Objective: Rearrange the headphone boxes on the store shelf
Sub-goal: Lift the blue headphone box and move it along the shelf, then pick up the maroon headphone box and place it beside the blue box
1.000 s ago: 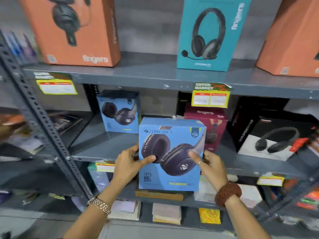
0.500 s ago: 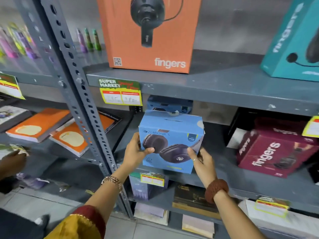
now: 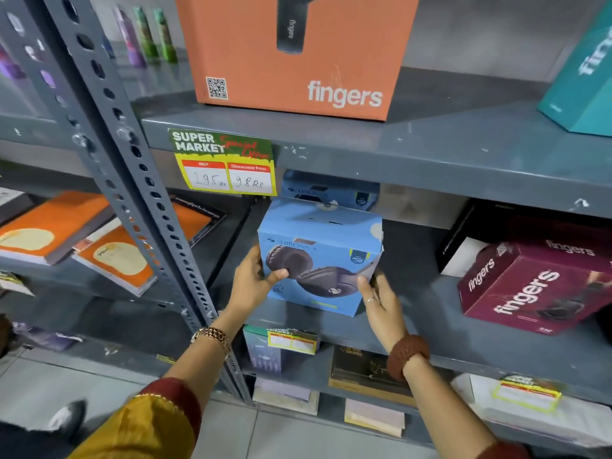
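Observation:
A light blue headphone box (image 3: pixel 326 240) sits at the front left of the middle shelf (image 3: pixel 430 339), its printed face tilted toward me. My left hand (image 3: pixel 250 283) grips its left edge with the thumb on the front. My right hand (image 3: pixel 381 299) holds the lower right corner. A second light blue box (image 3: pixel 331 192) stands behind it, mostly hidden under the upper shelf. A maroon headphone box (image 3: pixel 530 286) lies to the right on the same shelf, with a black box (image 3: pixel 463 240) behind it. On the upper shelf stand an orange box (image 3: pixel 298 51) and a teal box (image 3: pixel 586 77).
A perforated grey upright post (image 3: pixel 132 180) rises just left of my left hand. A price tag (image 3: pixel 228 167) hangs from the upper shelf's edge. Orange notebooks (image 3: pixel 109 246) lie on the neighbouring shelf to the left. Flat packs and a small box (image 3: pixel 265 352) fill the lower shelves.
The blue box has gone from held out in front of the shelf to the left and in onto the middle shelf. My view has swung left and closer.

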